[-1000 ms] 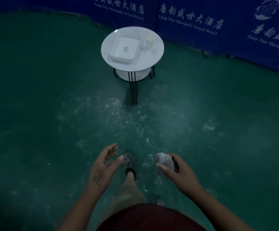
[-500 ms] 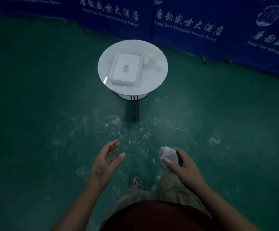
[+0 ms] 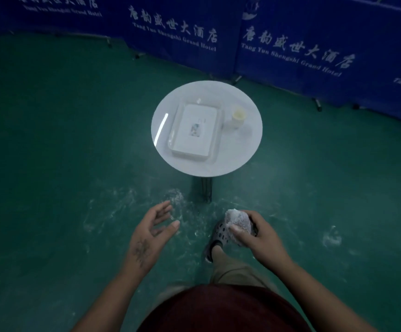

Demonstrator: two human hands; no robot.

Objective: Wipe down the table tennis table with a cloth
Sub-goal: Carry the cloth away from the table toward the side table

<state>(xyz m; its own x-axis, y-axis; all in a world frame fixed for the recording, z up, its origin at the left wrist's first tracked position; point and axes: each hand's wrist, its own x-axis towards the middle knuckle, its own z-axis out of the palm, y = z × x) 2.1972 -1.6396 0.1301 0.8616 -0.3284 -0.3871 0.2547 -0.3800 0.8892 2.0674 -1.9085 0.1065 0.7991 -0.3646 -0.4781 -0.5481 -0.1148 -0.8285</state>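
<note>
In the right hand (image 3: 261, 238), low in the view and just above the forward shoe (image 3: 218, 233), we carry the cloth (image 3: 239, 226). It is a pale, wadded bundle. The thumb and fingers curl round it and clasp it from the side, and its upper half stands clear of the grip. The left hand (image 3: 151, 233) carries nothing; its fingers are relaxed and slightly spread, with the palm turned inward.

We judge the cloth to be light, soft and fully compliant. It should take whatever shape the hand presses into it, and it presents no breakage risk. Whether it is damp cannot be told from this view. As a ball it offers only a small contact face. For wiping, we recommend opening it out or folding it flat, then holding it under a spread palm so that the pressure is even.

The table tennis table is not in view. Ahead of us stands a small round white table (image 3: 249, 144) on a dark metal leg (image 3: 205, 190). It bears a white rectangular tray (image 3: 187, 149) and, just beside the tray, a small pale cup (image 3: 238, 116). A bright strip of light reflects off the tabletop, which suggests a smooth, glossy finish.

The floor (image 3: 51, 140) is green and shows whitish smears around the table leg and our feet. We judge that it may be slippery there. Blue barrier panels (image 3: 290, 32) with white hotel lettering enclose the far side of the room. The lighting is dim.
</note>
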